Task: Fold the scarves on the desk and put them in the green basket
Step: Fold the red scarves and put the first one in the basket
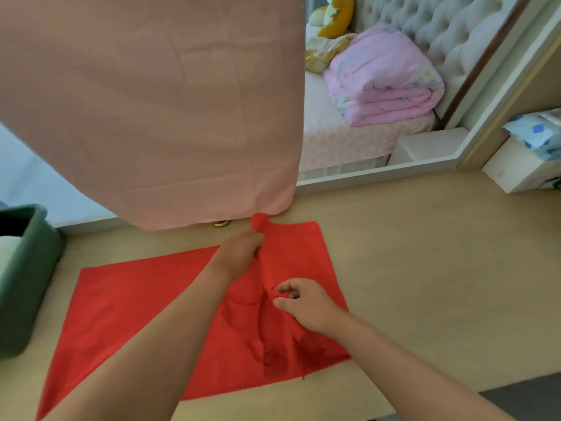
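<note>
Head view showed the red scarf (127, 299) spread on the table (425, 268), not yet folded. Your left grip (243, 250) pinched a raised ridge of cloth at the scarf's far edge, fingers curled round it. Your right grip (299, 302) pinched the same ridge nearer the middle, thumb and fingers closed on the fabric. Around the two grips the cloth was wrinkled; the left half lay smooth. The basket (27, 268) stood at the table's left end, near the scarf but apart from it. Something pale showed inside; what it was could not be told. A pink cloth (151, 101) hung above the far edge; whether it was a scarf could not be told. Judged status: the first fold was only starting; folding and transfer to the basket remained.
</note>
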Tool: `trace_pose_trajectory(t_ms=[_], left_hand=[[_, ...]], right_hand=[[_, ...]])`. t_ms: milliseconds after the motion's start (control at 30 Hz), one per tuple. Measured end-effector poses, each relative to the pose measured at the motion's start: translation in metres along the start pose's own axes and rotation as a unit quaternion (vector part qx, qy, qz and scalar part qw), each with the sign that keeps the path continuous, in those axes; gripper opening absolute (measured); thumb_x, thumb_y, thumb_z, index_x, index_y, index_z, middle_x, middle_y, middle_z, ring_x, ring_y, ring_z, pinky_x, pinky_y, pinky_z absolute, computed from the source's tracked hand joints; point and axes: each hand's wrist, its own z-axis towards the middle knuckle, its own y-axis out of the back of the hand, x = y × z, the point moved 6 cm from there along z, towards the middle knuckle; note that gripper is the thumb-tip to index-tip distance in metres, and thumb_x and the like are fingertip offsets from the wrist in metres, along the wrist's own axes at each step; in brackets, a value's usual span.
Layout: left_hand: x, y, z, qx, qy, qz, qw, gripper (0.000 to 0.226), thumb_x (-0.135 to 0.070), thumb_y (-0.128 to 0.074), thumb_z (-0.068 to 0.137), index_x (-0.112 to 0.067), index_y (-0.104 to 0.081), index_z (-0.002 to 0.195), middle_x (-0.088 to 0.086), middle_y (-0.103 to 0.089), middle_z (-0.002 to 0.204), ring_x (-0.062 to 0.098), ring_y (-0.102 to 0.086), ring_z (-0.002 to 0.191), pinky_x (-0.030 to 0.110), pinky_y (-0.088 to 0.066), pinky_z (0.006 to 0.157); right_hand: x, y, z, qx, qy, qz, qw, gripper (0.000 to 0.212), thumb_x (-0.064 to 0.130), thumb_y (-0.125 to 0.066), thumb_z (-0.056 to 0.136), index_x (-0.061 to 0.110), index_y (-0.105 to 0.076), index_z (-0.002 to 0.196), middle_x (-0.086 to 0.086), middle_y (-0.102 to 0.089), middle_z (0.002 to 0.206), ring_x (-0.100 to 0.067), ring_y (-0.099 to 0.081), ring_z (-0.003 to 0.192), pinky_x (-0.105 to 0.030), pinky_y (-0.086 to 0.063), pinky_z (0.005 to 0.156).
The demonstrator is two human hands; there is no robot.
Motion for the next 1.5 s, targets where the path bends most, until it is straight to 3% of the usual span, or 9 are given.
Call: trace_pose_trajectory(t_ms=[133,233,400,733,933,1200,1267,1367,1500], left_hand=[[0.06,-0.021,-0.041,0.06,0.047,-0.051,0.996,0.034,-0.007,-0.039,0.072,-0.008,-0.064,0.095,0.013,-0.058,0.121,0.034,-0.057,0.113,0.044,-0.046,0.093],[0.083,-0.044,-0.065,0.131,0.074,-0.019,0.988,0.056,0.004,-0.051,0.079,-0.017,-0.058,0.131,0.01,-0.026,0.158,0.028,-0.032,0.142,0.038,-0.031,0.114],[0.08,-0.052,-0.094,-0.011,0.146,-0.057,0.988,0.045,-0.011,-0.049,0.09,-0.018,-0.052,0.133,0.009,-0.045,0.133,0.032,-0.048,0.119,0.043,-0.045,0.097],[0.036,-0.087,-0.153,-0.01,0.347,-0.11,0.931,0.046,-0.042,-0.06,0.089,-0.009,-0.042,0.115,0.013,-0.056,0.117,0.033,-0.059,0.11,0.041,-0.045,0.089],[0.011,-0.094,-0.168,-0.012,0.391,-0.123,0.912,0.048,-0.038,-0.064,0.088,-0.007,-0.04,0.115,0.015,-0.053,0.119,0.037,-0.059,0.111,0.043,-0.047,0.089],[-0.006,-0.107,-0.183,0.033,0.441,-0.173,0.88,0.029,-0.03,-0.062,0.086,-0.004,-0.065,0.097,0.018,-0.069,0.106,0.035,-0.065,0.102,0.037,-0.049,0.079],[-0.011,-0.106,-0.177,-0.004,0.444,-0.343,0.827,0.017,-0.022,-0.063,0.087,-0.006,-0.066,0.09,0.017,-0.07,0.097,0.031,-0.067,0.083,0.037,-0.052,0.072],[-0.03,-0.097,-0.173,-0.011,0.44,-0.588,0.678,0.007,-0.01,-0.056,0.095,-0.006,-0.057,0.101,0.015,-0.064,0.087,0.019,-0.064,0.061,0.03,-0.058,0.056],[-0.036,-0.088,-0.189,0.075,0.417,-0.621,0.659,0.007,-0.013,-0.053,0.099,-0.007,-0.055,0.096,0.008,-0.066,0.074,0.018,-0.068,0.062,0.023,-0.055,0.054]], right_hand=[[-0.003,-0.073,0.009,0.095,-0.039,-0.026,0.994,0.029,0.02,-0.071,0.089,0.02,-0.066,0.117,0.007,-0.058,0.072,0.002,-0.05,0.053,-0.015,-0.043,0.053],[-0.004,-0.092,0.016,0.105,-0.05,-0.049,0.992,0.018,0.027,-0.063,0.093,0.026,-0.068,0.111,0.009,-0.068,0.083,-0.004,-0.06,0.066,-0.025,-0.052,0.059],[0.003,-0.055,0.029,-0.06,0.051,-0.318,0.945,0.023,0.027,-0.061,0.089,0.03,-0.071,0.11,0.008,-0.067,0.109,-0.014,-0.059,0.104,-0.028,-0.043,0.095],[-0.038,-0.056,-0.01,0.055,0.048,-0.453,0.889,0.08,0.043,-0.066,0.08,0.036,-0.032,0.152,0.001,-0.011,0.165,-0.018,-0.011,0.151,-0.036,-0.018,0.12],[-0.061,-0.032,-0.038,0.089,0.06,-0.506,0.856,0.099,0.043,-0.064,0.072,0.038,-0.012,0.156,-0.001,0.001,0.166,-0.02,-0.001,0.153,-0.042,-0.013,0.122],[-0.073,-0.02,-0.047,0.054,0.081,-0.518,0.85,0.08,0.031,-0.05,0.084,0.029,-0.019,0.157,-0.004,-0.006,0.166,-0.022,-0.008,0.152,-0.041,-0.012,0.122],[-0.073,-0.02,-0.05,0.06,0.084,-0.526,0.844,0.086,0.033,-0.052,0.081,0.03,-0.013,0.158,-0.003,-0.002,0.166,-0.023,-0.004,0.153,-0.044,-0.01,0.123],[-0.067,-0.014,-0.052,0.032,0.113,-0.527,0.842,0.077,0.018,-0.052,0.082,0.028,-0.03,0.154,-0.006,-0.019,0.163,-0.026,-0.02,0.15,-0.046,-0.018,0.121],[-0.041,-0.005,-0.064,-0.044,0.273,-0.542,0.793,0.03,0.021,-0.046,0.074,0.025,-0.073,0.087,-0.001,-0.067,0.09,-0.026,-0.064,0.079,-0.037,-0.045,0.075]])
